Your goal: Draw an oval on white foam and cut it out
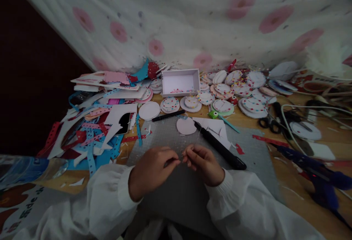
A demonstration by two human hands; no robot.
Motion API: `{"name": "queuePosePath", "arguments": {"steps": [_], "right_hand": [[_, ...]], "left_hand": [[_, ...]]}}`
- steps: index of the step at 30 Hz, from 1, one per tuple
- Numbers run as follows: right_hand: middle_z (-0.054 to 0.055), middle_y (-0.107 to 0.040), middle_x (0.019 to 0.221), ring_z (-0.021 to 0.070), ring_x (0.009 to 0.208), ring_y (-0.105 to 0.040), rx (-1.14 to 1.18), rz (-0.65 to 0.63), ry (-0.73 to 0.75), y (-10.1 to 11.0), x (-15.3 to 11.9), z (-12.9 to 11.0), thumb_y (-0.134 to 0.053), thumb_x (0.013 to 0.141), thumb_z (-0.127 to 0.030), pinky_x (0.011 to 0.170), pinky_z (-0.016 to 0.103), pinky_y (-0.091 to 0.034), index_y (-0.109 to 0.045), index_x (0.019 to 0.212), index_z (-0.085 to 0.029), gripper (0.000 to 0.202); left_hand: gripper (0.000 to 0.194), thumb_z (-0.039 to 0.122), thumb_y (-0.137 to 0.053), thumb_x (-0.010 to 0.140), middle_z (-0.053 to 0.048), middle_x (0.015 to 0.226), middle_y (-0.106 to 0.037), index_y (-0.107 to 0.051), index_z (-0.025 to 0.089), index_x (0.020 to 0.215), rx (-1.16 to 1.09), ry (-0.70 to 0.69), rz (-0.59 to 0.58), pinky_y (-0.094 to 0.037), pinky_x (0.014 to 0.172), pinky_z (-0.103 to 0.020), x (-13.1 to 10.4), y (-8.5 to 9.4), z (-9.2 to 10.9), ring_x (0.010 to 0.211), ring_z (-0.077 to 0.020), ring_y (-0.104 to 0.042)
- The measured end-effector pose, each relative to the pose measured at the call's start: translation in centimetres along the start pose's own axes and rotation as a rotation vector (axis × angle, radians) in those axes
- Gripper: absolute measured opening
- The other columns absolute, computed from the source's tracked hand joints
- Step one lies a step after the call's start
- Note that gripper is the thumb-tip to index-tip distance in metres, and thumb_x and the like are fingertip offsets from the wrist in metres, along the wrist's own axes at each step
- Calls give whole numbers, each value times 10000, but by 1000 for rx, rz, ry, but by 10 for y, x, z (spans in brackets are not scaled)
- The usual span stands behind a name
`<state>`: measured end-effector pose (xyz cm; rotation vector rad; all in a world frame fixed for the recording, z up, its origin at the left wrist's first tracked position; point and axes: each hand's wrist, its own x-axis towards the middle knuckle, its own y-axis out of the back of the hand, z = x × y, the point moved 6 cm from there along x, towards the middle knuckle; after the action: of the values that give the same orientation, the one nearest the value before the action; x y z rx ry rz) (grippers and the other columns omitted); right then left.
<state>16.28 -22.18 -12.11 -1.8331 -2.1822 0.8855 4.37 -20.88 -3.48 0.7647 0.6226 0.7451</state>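
Over the grey cutting mat (178, 192), my left hand (155, 168) is closed, thumb and index finger pinched together. Close beside it, my right hand (202, 163) is also closed, its fingertips pressed on something too small to make out. The two sets of fingertips almost meet. Just beyond them lies a pale round disc (186, 126). To its right, a thick black pen (220, 146) lies slanted across a white paper piece (213, 128). A slimmer black pen (168, 115) rests at the mat's far edge.
A white box (180, 73) holding small red bits stands at the back, beside several tiered paper discs with coloured dots (222, 105). Paper scraps (90, 137) pile up at left. Scissors (269, 125), a blue glue gun (316, 174) and cables lie at right; a plastic bottle (30, 170) is near left.
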Motion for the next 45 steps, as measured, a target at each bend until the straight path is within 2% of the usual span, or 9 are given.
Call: {"name": "queuePosePath", "arguments": {"steps": [6, 16, 22, 24, 26, 31, 35, 40, 45], "right_hand": [[-3, -588, 576, 63, 455, -456, -22, -44, -6, -2, -1, -1, -734, 723, -519, 394, 179, -274, -647, 723, -153, 375], [-18, -542, 530, 50, 436, -408, 127, -47, -56, -6, -3, -5, -793, 664, -473, 382, 175, -195, -624, 673, -152, 362], [-28, -512, 518, 48, 418, -345, 102, -75, -5, -11, -7, -12, -761, 692, -498, 365, 182, -184, -593, 656, -166, 373], [-31, -504, 519, 47, 415, -335, 90, -57, 13, -10, -7, -13, -756, 696, -500, 361, 181, -181, -598, 664, -165, 372], [-32, -503, 522, 44, 418, -337, 77, -4, 21, -6, -5, -13, -762, 687, -502, 364, 179, -180, -608, 668, -160, 375], [-21, -530, 549, 44, 432, -357, 39, 100, 17, 2, -3, -10, -776, 659, -506, 375, 179, -192, -619, 652, -157, 383], [-22, -527, 544, 48, 430, -364, 8, 114, 23, 4, -2, -8, -770, 655, -518, 373, 180, -199, -629, 666, -159, 386], [-23, -520, 535, 42, 426, -343, 66, 60, -29, -1, -3, -4, -789, 642, -484, 368, 176, -173, -627, 654, -156, 366], [-45, -476, 497, 26, 396, -262, 182, -51, -46, -9, -6, -4, -787, 668, -450, 348, 174, -128, -611, 645, -157, 343]], "left_hand": [[92, 181, -613, 814, -16, 780, -698, -698, 152, 795, -348, 118, -31, -409, 683, -242, 3, -9, -11, 740, -138, -597], [275, 373, -732, 743, -5, 708, -612, -653, 112, 775, -1135, 274, -395, -390, 634, -233, 7, -29, -17, 623, -82, -527], [325, 330, -834, 622, 32, 610, -473, -603, 112, 690, -1541, 364, -687, -312, 564, -235, 1, -49, -8, 557, -58, -421], [315, 338, -815, 645, 24, 633, -491, -600, 114, 695, -1519, 361, -654, -331, 576, -237, 2, -47, -8, 571, -63, -440], [291, 369, -750, 721, -9, 713, -564, -617, 112, 758, -1358, 312, -502, -384, 634, -250, 6, -39, -12, 631, -86, -506], [166, 281, -623, 821, -28, 861, -628, -616, 150, 922, -629, 58, -85, -438, 762, -272, 7, -5, -10, 806, -136, -572], [77, 226, -575, 851, -8, 798, -611, -636, 181, 833, -198, -56, 47, -411, 722, -256, 1, 4, -1, 779, -136, -558], [102, 211, -576, 833, -13, 759, -645, -653, 171, 779, -336, 10, 11, -408, 698, -250, 3, 4, -7, 745, -136, -566], [269, 384, -740, 704, 3, 654, -613, -645, 133, 723, -1069, 277, -426, -409, 601, -224, 7, -27, -17, 591, -94, -530]]}}
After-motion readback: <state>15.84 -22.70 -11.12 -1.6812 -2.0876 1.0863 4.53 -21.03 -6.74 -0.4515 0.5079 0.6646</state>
